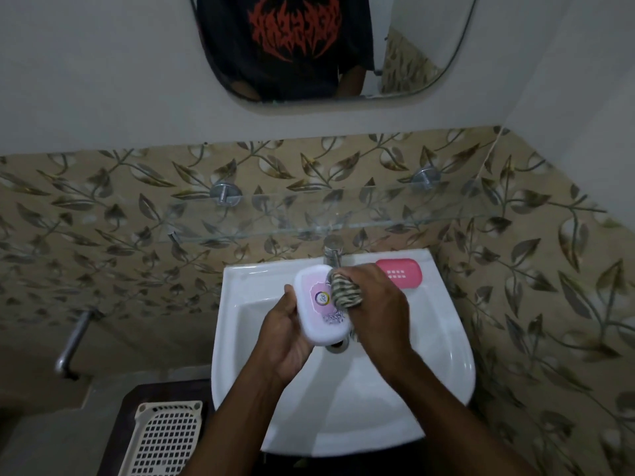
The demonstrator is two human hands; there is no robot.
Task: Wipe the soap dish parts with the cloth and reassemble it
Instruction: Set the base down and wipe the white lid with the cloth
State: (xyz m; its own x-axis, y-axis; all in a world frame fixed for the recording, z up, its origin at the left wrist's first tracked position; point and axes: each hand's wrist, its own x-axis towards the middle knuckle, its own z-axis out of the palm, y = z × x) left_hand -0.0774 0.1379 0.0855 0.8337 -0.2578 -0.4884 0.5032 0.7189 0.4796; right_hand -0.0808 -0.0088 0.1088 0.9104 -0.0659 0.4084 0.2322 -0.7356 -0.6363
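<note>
My left hand (287,333) grips a white soap dish lid (314,305) with a pink label, holding it tilted over the white sink (443,359). My right hand (379,305) is closed around a striped cloth (345,292), which presses against the right side of the lid. A pink soap dish part (400,273) with small drain slots lies on the sink's back right ledge, apart from both hands.
A chrome tap (332,254) stands behind the lid, under a glass shelf (343,231). The drain (336,345) shows just below the lid. A cream plastic basket (165,438) sits lower left. A metal pipe (74,341) juts from the left wall.
</note>
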